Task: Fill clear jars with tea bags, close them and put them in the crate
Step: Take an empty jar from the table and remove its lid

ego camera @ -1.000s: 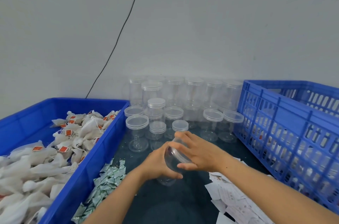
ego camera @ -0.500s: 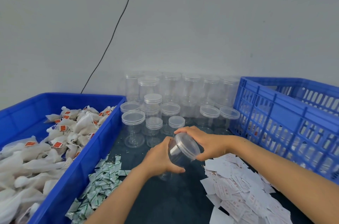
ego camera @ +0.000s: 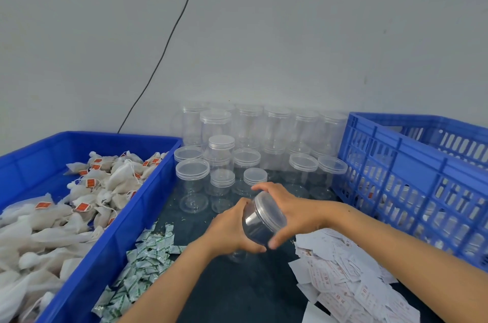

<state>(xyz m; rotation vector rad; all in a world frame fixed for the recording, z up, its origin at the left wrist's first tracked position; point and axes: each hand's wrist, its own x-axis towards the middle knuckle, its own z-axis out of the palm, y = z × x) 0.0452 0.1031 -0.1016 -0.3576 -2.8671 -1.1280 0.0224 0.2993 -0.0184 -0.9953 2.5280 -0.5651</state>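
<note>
An empty clear jar (ego camera: 257, 227) is held tilted above the dark table, its lid end pointing up and to the right. My left hand (ego camera: 232, 230) grips the jar's body from the left. My right hand (ego camera: 293, 213) wraps its fingers and thumb round the clear lid (ego camera: 273, 210). White tea bags (ego camera: 87, 198) with orange tags fill the blue bin (ego camera: 111, 240) on the left. The blue slatted crate (ego camera: 412, 172) stands on the right, with some jars dimly visible through its wall.
Several lidded empty clear jars (ego camera: 248, 143) stand stacked against the wall behind my hands. Small green-and-white sachets (ego camera: 142, 264) lie beside the bin. White paper slips (ego camera: 351, 277) with red print are spread at the lower right. A black cable (ego camera: 169, 40) runs down the wall.
The jar has tilted further, so its lid faces more up and right. My right hand has shifted from covering the lid to gripping its rim. The camera view drifted slightly.
</note>
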